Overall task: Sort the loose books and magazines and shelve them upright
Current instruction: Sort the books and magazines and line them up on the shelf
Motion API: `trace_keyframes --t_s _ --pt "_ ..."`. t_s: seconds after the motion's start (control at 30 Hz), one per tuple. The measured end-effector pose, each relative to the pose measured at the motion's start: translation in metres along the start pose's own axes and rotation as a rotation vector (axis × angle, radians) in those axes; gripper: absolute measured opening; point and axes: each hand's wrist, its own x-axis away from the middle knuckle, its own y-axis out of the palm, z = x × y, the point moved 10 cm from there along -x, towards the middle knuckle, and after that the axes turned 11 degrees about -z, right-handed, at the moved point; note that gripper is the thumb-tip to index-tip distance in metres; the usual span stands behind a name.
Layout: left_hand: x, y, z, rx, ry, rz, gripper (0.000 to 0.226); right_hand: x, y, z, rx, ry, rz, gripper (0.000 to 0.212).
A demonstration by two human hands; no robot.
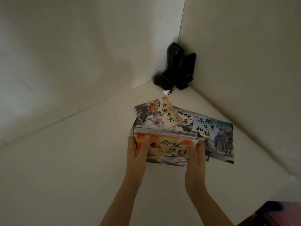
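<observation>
I hold a stack of thin picture books between both hands, its orange cover facing me, raised on its lower edge above the white shelf floor. My left hand grips the stack's left side with the thumb on the cover. My right hand grips the right side. Behind the stack loose books lie flat: one with a beige cover tilted on top, one partly hidden under it, and a blue-green one to the right.
White walls close in on the left and right, meeting in a corner. Two black speakers with a cable stand in that corner. A dark red-brown object shows at the bottom right.
</observation>
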Motion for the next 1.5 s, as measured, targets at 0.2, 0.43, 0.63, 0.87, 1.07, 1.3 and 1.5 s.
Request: trace_keyframes --t_s 0.2,0.43,0.63,0.87,1.07,1.3,1.5 --pt "-0.013 0.005 0.012 -0.025 -0.11 0.139 0.045 -0.016 -0.003 -0.002 -0.07 0.076 0.098 0.029" --pt "0.001 0.001 -0.002 -0.095 -0.058 -0.115 0.042 -0.001 -0.002 0.019 0.17 0.07 -0.101 0.034" --pt "0.005 -0.043 -0.023 -0.592 -0.167 -0.043 0.046 0.013 -0.022 0.058 0.497 0.257 -0.062 0.035" --pt "0.021 -0.091 -0.046 -0.945 -0.589 -0.137 0.032 0.035 0.004 0.078 0.732 0.505 -0.334 0.025" --pt "-0.027 -0.064 0.003 -0.982 -0.169 0.006 0.055 0.002 -0.052 0.031 0.964 0.222 0.108 0.035" --pt "-0.129 0.006 0.002 -1.135 -0.052 -0.2 0.077 -0.054 -0.183 0.033 1.064 0.668 0.342 0.088" --pt "-0.193 0.007 -0.028 -1.257 -0.227 -0.305 0.106 -0.088 -0.137 0.046 1.197 0.562 0.212 0.103"
